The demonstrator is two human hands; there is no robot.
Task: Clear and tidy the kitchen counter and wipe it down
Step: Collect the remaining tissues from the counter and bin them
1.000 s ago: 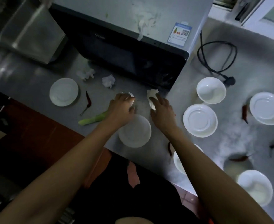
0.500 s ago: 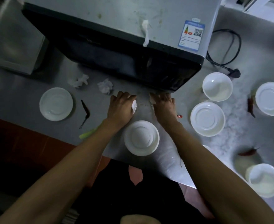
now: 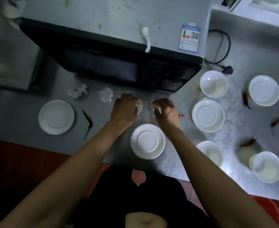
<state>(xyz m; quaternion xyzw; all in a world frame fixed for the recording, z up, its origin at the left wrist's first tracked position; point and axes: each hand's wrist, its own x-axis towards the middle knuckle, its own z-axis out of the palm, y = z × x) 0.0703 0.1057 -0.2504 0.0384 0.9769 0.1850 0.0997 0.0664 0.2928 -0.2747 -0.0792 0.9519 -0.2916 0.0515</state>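
Since a second ago, when the right hand [image 3: 166, 112] showed a white wad at its fingertips, both hands have curled over crumpled tissues on the counter [image 3: 17, 119] below the microwave [image 3: 112, 63]; gathering looks underway. The left hand [image 3: 126, 110] cups its tissue [image 3: 139, 107] under bent fingers; two more tissues [image 3: 105, 94] lie just left.

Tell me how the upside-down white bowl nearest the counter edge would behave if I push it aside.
The upside-down bowl rests rim-down, so it probably slides rather than tips. The steel counter looks smooth, so it may skid easily. It sits close to the front edge and looks breakable: push away from the edge.
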